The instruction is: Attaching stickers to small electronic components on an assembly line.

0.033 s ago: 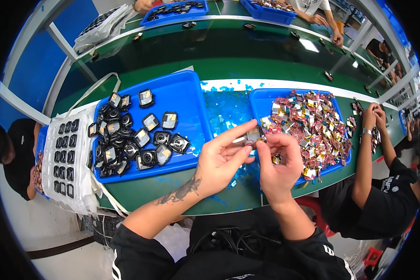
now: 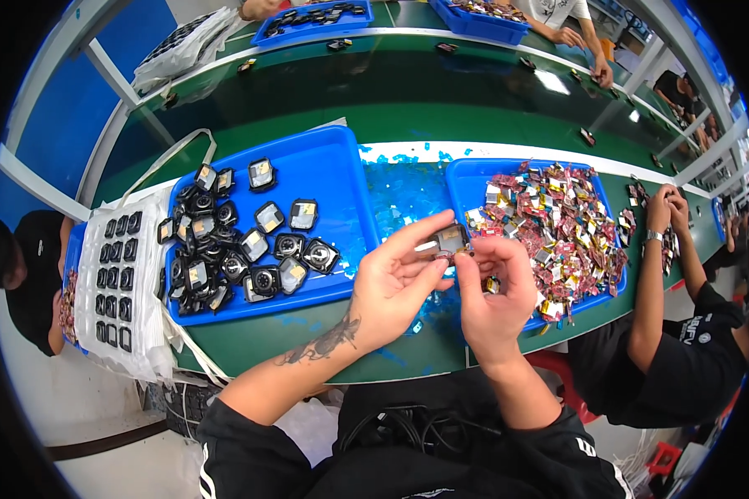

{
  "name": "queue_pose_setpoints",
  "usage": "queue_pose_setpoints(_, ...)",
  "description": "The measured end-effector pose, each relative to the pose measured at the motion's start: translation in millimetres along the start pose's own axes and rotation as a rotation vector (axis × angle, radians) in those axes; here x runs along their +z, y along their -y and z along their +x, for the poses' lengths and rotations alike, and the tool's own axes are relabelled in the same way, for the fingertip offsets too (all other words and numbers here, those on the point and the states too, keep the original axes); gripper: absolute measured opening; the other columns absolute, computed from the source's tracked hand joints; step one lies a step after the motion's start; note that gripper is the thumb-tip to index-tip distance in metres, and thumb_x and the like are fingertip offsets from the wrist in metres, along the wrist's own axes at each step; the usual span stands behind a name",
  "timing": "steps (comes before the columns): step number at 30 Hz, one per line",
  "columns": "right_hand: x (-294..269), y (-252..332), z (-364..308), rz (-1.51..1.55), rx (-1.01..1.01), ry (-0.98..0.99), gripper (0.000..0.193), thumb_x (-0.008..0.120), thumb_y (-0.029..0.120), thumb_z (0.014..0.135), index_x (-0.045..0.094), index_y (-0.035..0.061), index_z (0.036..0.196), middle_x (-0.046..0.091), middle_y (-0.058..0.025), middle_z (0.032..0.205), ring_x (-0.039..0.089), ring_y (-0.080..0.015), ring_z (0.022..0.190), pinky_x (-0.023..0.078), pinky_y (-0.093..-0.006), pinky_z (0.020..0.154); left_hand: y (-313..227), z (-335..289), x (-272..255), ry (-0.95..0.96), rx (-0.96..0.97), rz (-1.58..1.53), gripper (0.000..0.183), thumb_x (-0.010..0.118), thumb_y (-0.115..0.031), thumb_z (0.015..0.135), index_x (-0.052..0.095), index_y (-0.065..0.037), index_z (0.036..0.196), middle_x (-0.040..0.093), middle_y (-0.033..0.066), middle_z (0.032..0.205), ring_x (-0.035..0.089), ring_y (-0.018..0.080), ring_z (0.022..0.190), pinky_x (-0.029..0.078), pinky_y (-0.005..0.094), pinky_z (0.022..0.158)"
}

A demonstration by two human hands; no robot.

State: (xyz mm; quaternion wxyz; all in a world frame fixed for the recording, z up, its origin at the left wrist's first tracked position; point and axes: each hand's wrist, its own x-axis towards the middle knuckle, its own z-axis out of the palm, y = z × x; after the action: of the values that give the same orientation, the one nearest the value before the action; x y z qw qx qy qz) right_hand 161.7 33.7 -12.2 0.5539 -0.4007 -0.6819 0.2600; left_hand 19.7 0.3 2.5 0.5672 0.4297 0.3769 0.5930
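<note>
Between my hands, above the gap separating two blue trays, is a small squarish black watch case (image 2: 452, 239) with a greyish inside. My left hand (image 2: 399, 279) grips it between thumb and fingers, the index finger stretched along its far side. My right hand (image 2: 499, 291) has thumb and index finger closed at the case's right edge. A small reddish part shows by the fingertips, but its details are too small to make out. The left blue tray (image 2: 341, 191) holds a heap of similar black watch cases (image 2: 262, 281). The right blue tray (image 2: 466, 176) is piled with small red circuit boards (image 2: 558, 241) and silvery pieces.
White moulded trays (image 2: 148, 287) with rows of black cases stand at the left end. Blue film scraps (image 2: 404, 200) lie between the trays. Beyond runs a dark green conveyor belt (image 2: 374, 87) carrying scattered parts. A co-worker (image 2: 682, 333) sits close on my right; others are across and left.
The watch case has tilted slightly in my fingers, so more of its greyish inside shows. My hands have barely shifted.
</note>
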Motion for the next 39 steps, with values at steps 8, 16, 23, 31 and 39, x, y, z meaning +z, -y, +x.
queue_pose_setpoints(8, -8, 19, 19, 0.238, 0.293, 0.319, 0.044, 0.067, -0.004, 0.082, 0.053, 0.0024, 0.123, 0.06, -0.006, 0.097, 0.06, -0.0114, 0.09, 0.054, -0.0252, 0.071, -1, -3, -6, -0.063, -0.066, -0.062, 0.054, 0.055, 0.005, 0.091, 0.035, -0.009, 0.14, 0.061, 0.0158, 0.121, 0.064, 0.0182, 0.104, 0.058, 0.0292, 0.08)
queue_pose_setpoints(16, -13, 1, 105, 0.106, 0.275, 0.626, 0.042, 0.069, -0.001, 0.079, 0.054, 0.0032, 0.118, 0.067, -0.0071, 0.093, 0.063, -0.0105, 0.08, 0.052, -0.0249, 0.068, -44, 10, -37, -0.243, 0.487, 1.23, 0.063, 0.073, -0.02, 0.081, 0.044, -0.006, 0.135, 0.061, 0.0169, 0.118, 0.065, 0.0291, 0.101, 0.054, 0.0394, 0.081)
queue_pose_setpoints(23, 58, -114, 241, -0.186, 0.472, 0.56, 0.045, 0.08, 0.007, 0.071, 0.058, 0.0009, 0.111, 0.068, -0.0125, 0.089, 0.066, -0.0155, 0.076, 0.053, -0.0291, 0.068, -46, 6, -116, -0.337, 0.014, 1.907, 0.033, 0.07, -0.035, 0.08, 0.064, -0.003, 0.088, 0.063, 0.015, 0.095, 0.055, 0.0336, 0.097, 0.046, 0.0434, 0.084)
queue_pose_setpoints(31, 48, -144, 236, -0.676, 0.251, 0.387, 0.046, 0.086, 0.026, 0.064, 0.068, 0.0051, 0.1, 0.067, -0.0166, 0.106, 0.064, -0.0313, 0.102, 0.05, -0.0375, 0.089, -49, 12, -98, -0.18, 0.095, 1.473, 0.022, 0.07, -0.002, 0.076, 0.052, -0.003, 0.088, 0.06, 0.0095, 0.082, 0.061, 0.029, 0.078, 0.049, 0.0379, 0.071)
queue_pose_setpoints(39, -36, -23, 201, -0.475, -0.081, 1.146, 0.013, 0.068, 0.016, 0.078, 0.071, 0.0036, 0.082, 0.068, -0.0099, 0.072, 0.065, -0.0185, 0.068, 0.051, -0.0321, 0.064, -42, 20, -69, -0.105, 0.037, 0.01, 0.015, 0.058, -0.006, 0.093, 0.054, -0.001, 0.107, 0.063, 0.0077, 0.093, 0.067, 0.0179, 0.077, 0.057, 0.0316, 0.073)
